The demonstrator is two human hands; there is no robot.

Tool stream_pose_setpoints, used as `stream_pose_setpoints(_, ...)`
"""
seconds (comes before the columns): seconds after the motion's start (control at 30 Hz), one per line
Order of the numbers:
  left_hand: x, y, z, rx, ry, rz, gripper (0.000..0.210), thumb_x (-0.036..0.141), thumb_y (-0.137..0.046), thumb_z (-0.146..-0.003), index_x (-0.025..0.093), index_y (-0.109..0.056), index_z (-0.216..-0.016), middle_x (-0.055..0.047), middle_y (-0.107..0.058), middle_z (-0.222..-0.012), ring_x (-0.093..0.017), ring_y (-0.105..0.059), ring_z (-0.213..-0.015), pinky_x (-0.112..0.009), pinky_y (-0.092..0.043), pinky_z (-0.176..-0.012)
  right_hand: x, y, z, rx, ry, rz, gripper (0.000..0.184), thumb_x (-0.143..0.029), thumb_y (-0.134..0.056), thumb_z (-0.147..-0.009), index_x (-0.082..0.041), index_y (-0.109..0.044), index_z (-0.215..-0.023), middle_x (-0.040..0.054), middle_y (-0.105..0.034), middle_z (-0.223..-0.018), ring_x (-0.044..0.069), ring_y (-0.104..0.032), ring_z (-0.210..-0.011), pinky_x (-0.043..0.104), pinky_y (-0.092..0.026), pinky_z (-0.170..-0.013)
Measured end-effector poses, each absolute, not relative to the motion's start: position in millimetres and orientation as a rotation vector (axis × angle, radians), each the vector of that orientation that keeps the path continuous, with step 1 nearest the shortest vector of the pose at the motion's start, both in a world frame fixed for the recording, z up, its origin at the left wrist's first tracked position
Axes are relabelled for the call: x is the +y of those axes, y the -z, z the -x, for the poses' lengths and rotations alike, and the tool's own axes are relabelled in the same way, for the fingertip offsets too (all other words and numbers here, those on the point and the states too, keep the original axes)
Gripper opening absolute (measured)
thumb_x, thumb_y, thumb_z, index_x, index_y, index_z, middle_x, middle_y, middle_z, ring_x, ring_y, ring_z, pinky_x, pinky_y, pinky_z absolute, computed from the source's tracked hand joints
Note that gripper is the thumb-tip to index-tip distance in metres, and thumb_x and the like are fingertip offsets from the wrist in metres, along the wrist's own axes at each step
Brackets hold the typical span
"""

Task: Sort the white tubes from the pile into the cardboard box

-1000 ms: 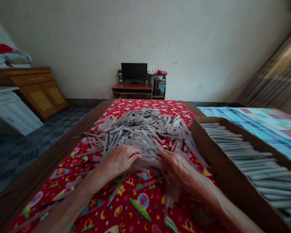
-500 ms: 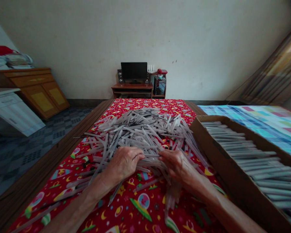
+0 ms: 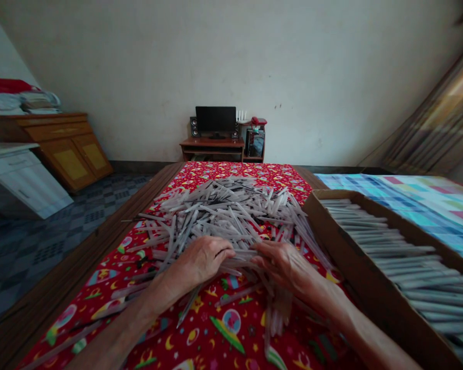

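My left hand is closed in a pinch on one end of a slim translucent plastic tube. At the other end, the fingers of my right hand are closed round the same tube, so it lies level between them. A bunch of clear tubes shows below my right palm; whether the palm grips them I cannot tell. Just beyond both hands spreads a loose pile of similar tubes, some with dark parts inside or at their ends. My fingers hide the tube's ends.
A long cardboard box stands at the right, holding rows of whitish-grey tubes. A red patterned cloth covers the table, with stray tubes on its left. Behind are a desk with a monitor, and a checked cloth at right.
The view has tilted slightly, so everything sits a little lower. Both hands stay on the tube between them, with only small finger movements.
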State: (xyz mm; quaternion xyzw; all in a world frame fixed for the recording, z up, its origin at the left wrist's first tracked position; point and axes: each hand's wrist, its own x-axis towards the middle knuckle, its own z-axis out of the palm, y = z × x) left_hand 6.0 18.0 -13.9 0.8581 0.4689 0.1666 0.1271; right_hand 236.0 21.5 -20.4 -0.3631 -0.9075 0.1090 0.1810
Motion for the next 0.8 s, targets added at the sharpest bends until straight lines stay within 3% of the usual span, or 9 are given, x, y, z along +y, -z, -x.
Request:
stream_pose_setpoints(0.13, 15.1, 12.8, -9.0, 1.352, -0.512, -2.479, 0.030, 0.031, -0.041, -0.088, 0.018, -0.067, -0.085, -0.006, -0.069, -0.080, -0.020, -0.062, -0.078, -0.027, -0.042, -0.069, 19.2, 15.6, -228.4, -2.596, -0.018, 1.002, 0.019, -0.029, -0.045, -0.089, -0.016, -0.057, -0.096, 0.0064, -0.060, -0.079, 0.017, -0.055, -0.075, 0.026, -0.035, -0.066)
stream_pose_setpoints(0.3, 7.9, 11.2, -16.3, 1.262, -0.542, -2.429, 0.031, 0.033, -0.039, -0.090, 0.018, -0.067, -0.088, -0.005, -0.068, -0.082, -0.018, -0.063, -0.078, -0.027, -0.045, -0.072, 10.6, 15.5, -224.6, -2.694, 0.073, 1.000, 0.012, -0.010, -0.047, -0.083, -0.017, -0.055, -0.079, 0.0011, -0.058, -0.067, 0.012, -0.049, -0.060, 0.025, -0.029, -0.059)
stream_pose_setpoints(0.43, 4.9, 6.8, -17.4, 1.194, -0.848, -2.437, 0.035, 0.031, -0.036, -0.090, 0.020, -0.051, -0.121, -0.008, -0.058, -0.117, -0.019, -0.053, -0.108, -0.032, -0.041, -0.094, 3.9, -6.7, -248.8, -2.658, 0.150, 1.095, 0.016, -0.009, -0.045, -0.082, -0.017, -0.057, -0.077, 0.0020, -0.059, -0.067, 0.011, -0.049, -0.060, 0.024, -0.030, -0.058)
stream_pose_setpoints(0.5, 5.6, 3.7, -15.5, 1.241, -1.007, -2.458, 0.038, 0.027, -0.034, -0.091, 0.021, -0.043, -0.127, -0.008, -0.051, -0.125, -0.019, -0.045, -0.118, -0.036, -0.035, -0.101, 3.7, -28.5, -276.7, -2.601, 0.189, 1.176, 0.019, -0.009, -0.044, -0.082, -0.018, -0.060, -0.077, 0.0032, -0.060, -0.067, 0.012, -0.052, -0.061, 0.024, -0.033, -0.057)
stream_pose_setpoints(0.63, 9.8, 1.0, -11.7, 1.323, -1.159, -2.415, 0.037, 0.025, -0.036, -0.090, 0.019, -0.041, -0.126, -0.010, -0.051, -0.120, -0.020, -0.050, -0.111, -0.034, -0.047, -0.089, 8.6, -69.5, -365.7, -2.273, 0.193, 1.391, 0.019, -0.023, -0.051, -0.084, -0.017, -0.069, -0.088, 0.0093, -0.068, -0.083, 0.015, -0.061, -0.069, 0.025, -0.041, -0.061)
stream_pose_setpoints(0.8, 12.6, 4.5, -12.1, 1.305, -1.181, -2.492, 0.032, 0.023, -0.037, -0.088, 0.018, -0.048, -0.117, -0.009, -0.055, -0.114, -0.020, -0.052, -0.107, -0.034, -0.049, -0.086, 10.4, -70.3, -478.0, -2.103, -0.039, 1.958, 0.027, -0.026, -0.063, -0.075, -0.011, -0.069, -0.097, 0.0112, -0.068, -0.068, 0.007, -0.055, -0.051, 0.023, -0.036, -0.052)
